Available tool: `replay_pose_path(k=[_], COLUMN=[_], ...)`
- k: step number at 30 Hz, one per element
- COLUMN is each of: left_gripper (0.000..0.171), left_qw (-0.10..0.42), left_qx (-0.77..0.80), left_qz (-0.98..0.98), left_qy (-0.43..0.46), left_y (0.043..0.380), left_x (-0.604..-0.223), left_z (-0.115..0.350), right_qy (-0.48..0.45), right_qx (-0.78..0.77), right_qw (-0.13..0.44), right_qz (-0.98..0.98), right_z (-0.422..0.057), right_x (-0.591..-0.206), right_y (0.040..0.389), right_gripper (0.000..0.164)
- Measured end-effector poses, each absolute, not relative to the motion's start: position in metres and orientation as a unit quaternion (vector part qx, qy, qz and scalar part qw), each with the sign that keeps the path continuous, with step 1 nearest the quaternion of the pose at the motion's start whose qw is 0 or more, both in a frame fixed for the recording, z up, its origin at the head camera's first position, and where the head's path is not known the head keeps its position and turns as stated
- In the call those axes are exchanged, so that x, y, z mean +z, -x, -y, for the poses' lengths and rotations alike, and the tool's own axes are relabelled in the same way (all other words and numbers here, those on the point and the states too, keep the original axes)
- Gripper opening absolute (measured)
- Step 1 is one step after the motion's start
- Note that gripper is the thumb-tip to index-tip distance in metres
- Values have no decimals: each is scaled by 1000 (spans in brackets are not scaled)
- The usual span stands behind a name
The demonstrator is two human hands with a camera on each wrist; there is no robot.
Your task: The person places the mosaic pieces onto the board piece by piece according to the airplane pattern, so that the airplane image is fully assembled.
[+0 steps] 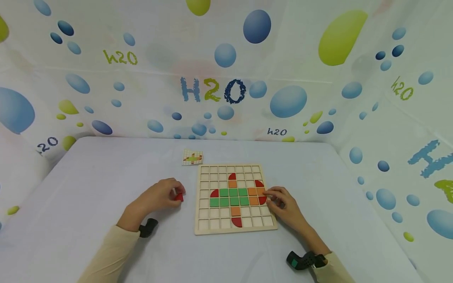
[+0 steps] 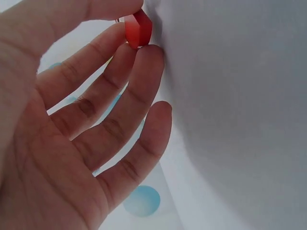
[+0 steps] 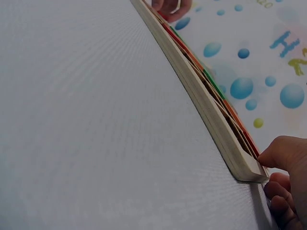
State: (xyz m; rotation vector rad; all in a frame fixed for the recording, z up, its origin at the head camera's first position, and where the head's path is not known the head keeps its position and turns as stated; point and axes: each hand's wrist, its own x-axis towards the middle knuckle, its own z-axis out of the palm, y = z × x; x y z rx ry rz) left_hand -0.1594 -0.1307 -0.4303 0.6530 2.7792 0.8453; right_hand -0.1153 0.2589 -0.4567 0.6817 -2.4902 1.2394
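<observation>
Left of the board, my left hand (image 1: 163, 193) pinches a small red tile (image 2: 138, 28) between thumb and fingertips, close over the table. In the left wrist view, the little finger stands apart from the tile. The wooden grid board (image 1: 216, 230) carries green square tiles (image 1: 234, 201), orange square tiles (image 1: 235, 211) and red quarter-round tiles (image 1: 236, 222) in its cells. At the board's right edge rests my right hand (image 1: 286, 205), with its thumb tip (image 3: 261, 159) at the rim and its forefinger reaching to an orange tile at the edge.
A small pattern card (image 1: 192, 157) lies behind the board's back left corner. White cloth (image 1: 106, 177) covers the table. A printed curtain (image 1: 159, 78) with blue and green spots hangs at the back and sides.
</observation>
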Motion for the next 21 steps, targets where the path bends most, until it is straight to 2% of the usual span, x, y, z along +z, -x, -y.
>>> replay_pose_path(k=[21], left_gripper=[24], left_qw=[85], left_qx=[268], left_qz=[-923], left_qy=[-261], left_y=[161], left_x=[-428], left_z=[97], right_qy=[-243], right_qx=[433], right_qw=[144], right_qz=[856], right_z=[-259], right_x=[-458], right_y=[116], right_gripper=[25])
